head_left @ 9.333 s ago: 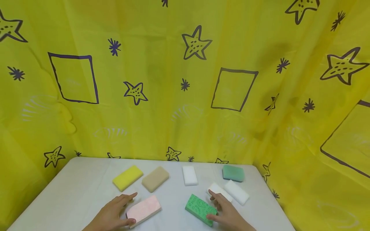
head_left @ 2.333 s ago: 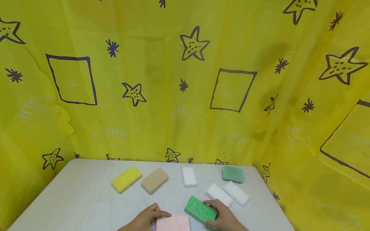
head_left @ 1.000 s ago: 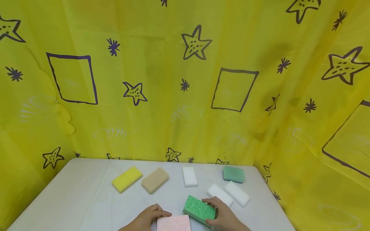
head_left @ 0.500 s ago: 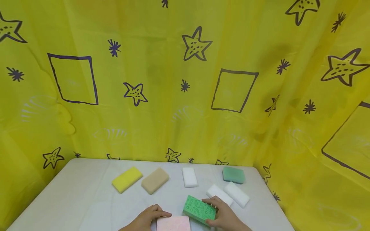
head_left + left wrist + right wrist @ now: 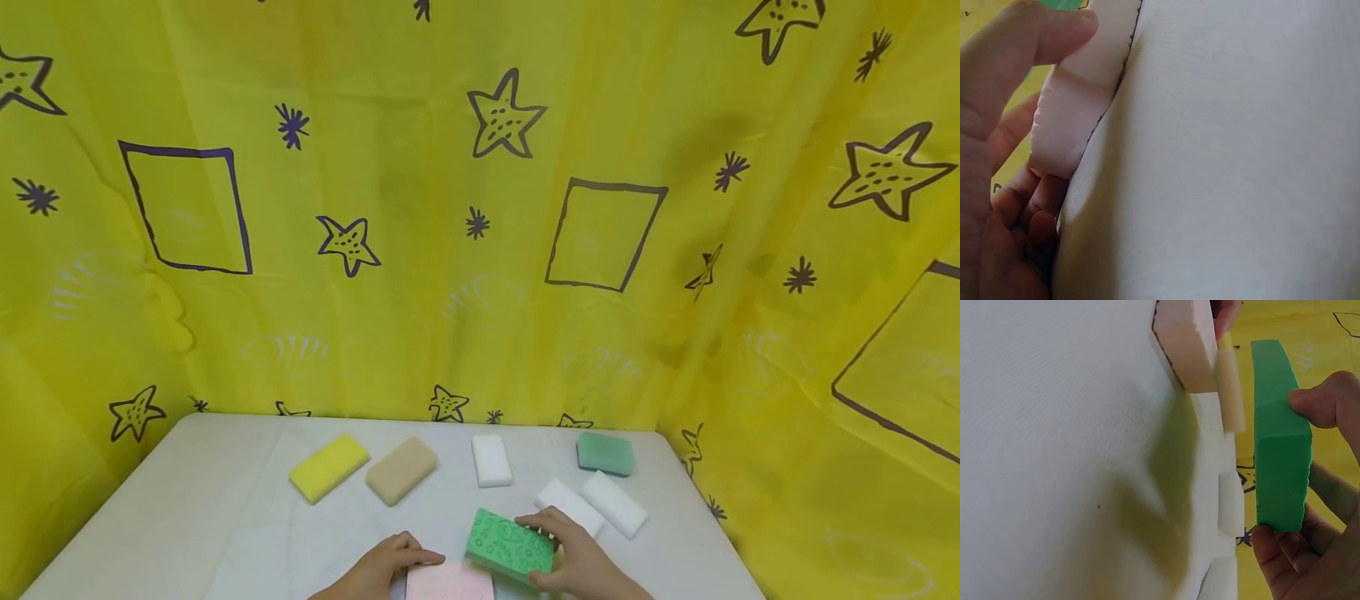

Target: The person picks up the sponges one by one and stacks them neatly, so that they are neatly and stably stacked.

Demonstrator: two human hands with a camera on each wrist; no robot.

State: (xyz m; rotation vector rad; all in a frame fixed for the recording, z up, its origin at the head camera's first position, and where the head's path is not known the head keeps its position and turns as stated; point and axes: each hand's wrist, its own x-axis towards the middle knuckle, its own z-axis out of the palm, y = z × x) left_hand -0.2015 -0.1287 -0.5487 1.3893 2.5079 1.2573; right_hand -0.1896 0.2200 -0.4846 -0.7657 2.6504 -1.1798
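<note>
At the near edge of the table, a pale pink sponge (image 5: pixel 448 581) lies flat, partly cut off by the bottom of the head view. My left hand (image 5: pixel 377 568) grips its left end, with the thumb (image 5: pixel 1066 31) over one side and fingers curled at the other. A bright green sponge (image 5: pixel 510 546) with a patterned top is pinched in my right hand (image 5: pixel 573 557). The right wrist view shows the green sponge (image 5: pixel 1282 469) raised off the table, its shadow falling below. In the head view its left corner overlaps the pink sponge's far edge.
Along the back of the white table (image 5: pixel 217 500) lie a yellow sponge (image 5: pixel 328 468), a tan sponge (image 5: pixel 401 471), a white sponge (image 5: pixel 492 461) and a dark-backed green sponge (image 5: pixel 605 453). Two white sponges (image 5: pixel 613 503) lie beyond my right hand. A yellow curtain (image 5: pixel 420 325) surrounds the table.
Earlier my left hand brought the pink sponge rightward and nearer, turning it square. Since then my right hand has lifted the green sponge and shifted it left toward the pink one.
</note>
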